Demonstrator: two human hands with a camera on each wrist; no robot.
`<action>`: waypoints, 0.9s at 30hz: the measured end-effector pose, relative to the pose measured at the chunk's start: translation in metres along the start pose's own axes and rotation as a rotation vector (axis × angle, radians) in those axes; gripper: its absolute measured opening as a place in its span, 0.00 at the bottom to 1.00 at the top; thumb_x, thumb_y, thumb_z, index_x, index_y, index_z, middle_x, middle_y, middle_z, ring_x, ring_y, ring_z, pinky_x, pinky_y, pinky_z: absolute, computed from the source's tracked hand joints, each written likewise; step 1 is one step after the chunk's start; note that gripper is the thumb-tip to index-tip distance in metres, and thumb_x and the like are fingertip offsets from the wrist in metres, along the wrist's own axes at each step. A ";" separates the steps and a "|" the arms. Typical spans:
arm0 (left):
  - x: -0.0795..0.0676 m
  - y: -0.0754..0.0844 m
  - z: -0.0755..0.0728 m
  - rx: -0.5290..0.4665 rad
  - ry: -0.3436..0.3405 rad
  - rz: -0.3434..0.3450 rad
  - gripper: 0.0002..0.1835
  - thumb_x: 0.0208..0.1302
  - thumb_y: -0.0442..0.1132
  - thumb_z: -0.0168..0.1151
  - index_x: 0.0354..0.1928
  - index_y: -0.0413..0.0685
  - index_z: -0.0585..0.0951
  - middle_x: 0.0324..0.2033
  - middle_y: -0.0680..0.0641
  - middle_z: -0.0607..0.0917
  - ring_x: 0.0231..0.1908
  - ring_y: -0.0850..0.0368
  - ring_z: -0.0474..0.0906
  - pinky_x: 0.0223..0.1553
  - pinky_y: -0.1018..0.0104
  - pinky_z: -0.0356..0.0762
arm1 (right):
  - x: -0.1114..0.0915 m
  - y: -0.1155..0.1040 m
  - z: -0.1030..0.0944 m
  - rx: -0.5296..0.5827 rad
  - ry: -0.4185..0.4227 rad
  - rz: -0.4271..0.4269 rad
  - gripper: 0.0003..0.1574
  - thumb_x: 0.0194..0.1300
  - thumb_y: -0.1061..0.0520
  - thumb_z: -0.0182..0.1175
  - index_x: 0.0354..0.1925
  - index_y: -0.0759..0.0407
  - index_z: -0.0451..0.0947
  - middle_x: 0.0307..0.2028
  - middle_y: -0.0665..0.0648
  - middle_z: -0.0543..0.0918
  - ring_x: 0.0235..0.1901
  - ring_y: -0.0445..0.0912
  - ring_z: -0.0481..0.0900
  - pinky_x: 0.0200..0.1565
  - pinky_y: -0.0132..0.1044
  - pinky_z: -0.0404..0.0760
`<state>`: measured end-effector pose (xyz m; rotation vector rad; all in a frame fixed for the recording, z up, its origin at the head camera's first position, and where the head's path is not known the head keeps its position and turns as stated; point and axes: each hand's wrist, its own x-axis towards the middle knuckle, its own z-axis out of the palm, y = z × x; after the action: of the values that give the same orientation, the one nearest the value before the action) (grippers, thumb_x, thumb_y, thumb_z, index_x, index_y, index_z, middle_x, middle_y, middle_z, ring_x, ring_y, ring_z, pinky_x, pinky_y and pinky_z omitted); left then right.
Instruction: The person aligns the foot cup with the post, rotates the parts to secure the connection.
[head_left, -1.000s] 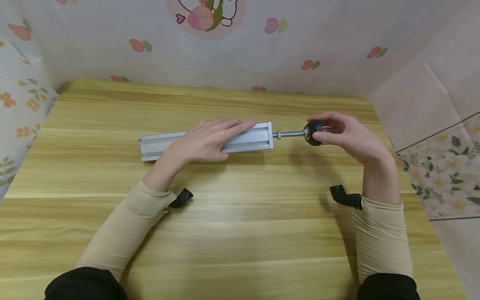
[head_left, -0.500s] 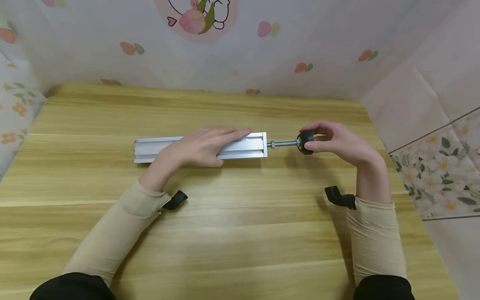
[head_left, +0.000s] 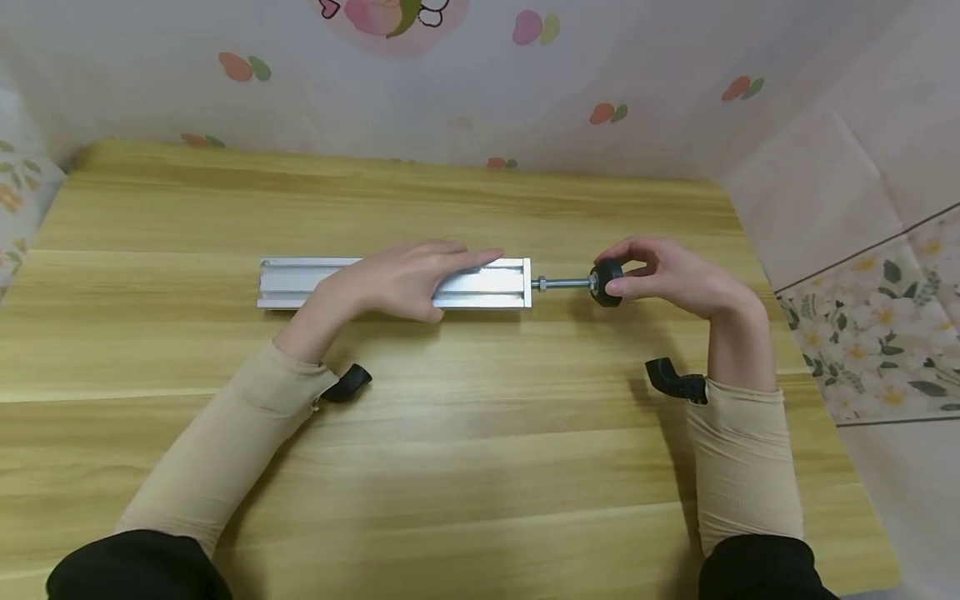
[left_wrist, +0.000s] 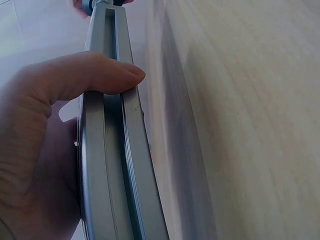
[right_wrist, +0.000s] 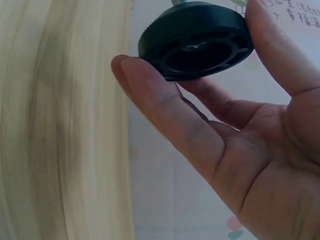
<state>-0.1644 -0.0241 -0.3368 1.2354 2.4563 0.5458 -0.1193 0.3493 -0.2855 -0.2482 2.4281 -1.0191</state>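
A silver aluminium profile [head_left: 483, 285] with slots lies sideways over the table in the head view. My left hand [head_left: 405, 279] grips it round the middle; the left wrist view shows the thumb [left_wrist: 95, 75] bent across a slotted face [left_wrist: 142, 165]. From the capped right end a threaded rod [head_left: 570, 283] with a nut [head_left: 542, 284] sticks out. On the rod's outer end is a round black levelling foot [head_left: 606, 282]. My right hand [head_left: 671, 275] pinches this foot by its rim. In the right wrist view its ribbed, hollow underside [right_wrist: 200, 52] faces the palm.
The wood-grain table [head_left: 480, 450] runs to a patterned back wall covering [head_left: 420, 100] and a flowered covering [head_left: 885, 325] on the right. Black curved pieces stick out of the left cuff [head_left: 348, 383] and the right cuff [head_left: 675, 381].
The profile has turned slightly, from a small slant to nearly level with the table's back edge. Both hands keep their hold. The head view has shifted a little.
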 end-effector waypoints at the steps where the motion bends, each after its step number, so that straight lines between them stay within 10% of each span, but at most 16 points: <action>1: 0.001 0.000 0.000 -0.003 -0.005 -0.002 0.57 0.51 0.32 0.62 0.81 0.77 0.51 0.77 0.47 0.66 0.77 0.48 0.61 0.70 0.43 0.68 | 0.000 0.000 0.000 -0.012 -0.006 0.003 0.25 0.73 0.56 0.62 0.65 0.59 0.74 0.60 0.58 0.76 0.55 0.48 0.76 0.53 0.28 0.76; 16: 0.006 -0.005 0.005 -0.074 -0.037 -0.009 0.57 0.44 0.35 0.63 0.80 0.76 0.57 0.67 0.52 0.76 0.60 0.54 0.73 0.53 0.55 0.73 | 0.001 0.000 0.002 -0.032 -0.102 0.072 0.27 0.76 0.52 0.58 0.67 0.61 0.73 0.59 0.60 0.80 0.52 0.44 0.79 0.54 0.30 0.77; 27: 0.006 -0.003 0.009 -0.066 -0.029 -0.039 0.50 0.53 0.53 0.66 0.80 0.79 0.56 0.70 0.49 0.75 0.65 0.52 0.74 0.61 0.49 0.73 | 0.002 0.002 0.003 -0.034 -0.126 0.097 0.27 0.77 0.50 0.56 0.68 0.62 0.72 0.59 0.60 0.81 0.51 0.42 0.80 0.53 0.29 0.77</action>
<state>-0.1653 -0.0191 -0.3467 1.1595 2.4125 0.5894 -0.1194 0.3480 -0.2900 -0.1977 2.3218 -0.8932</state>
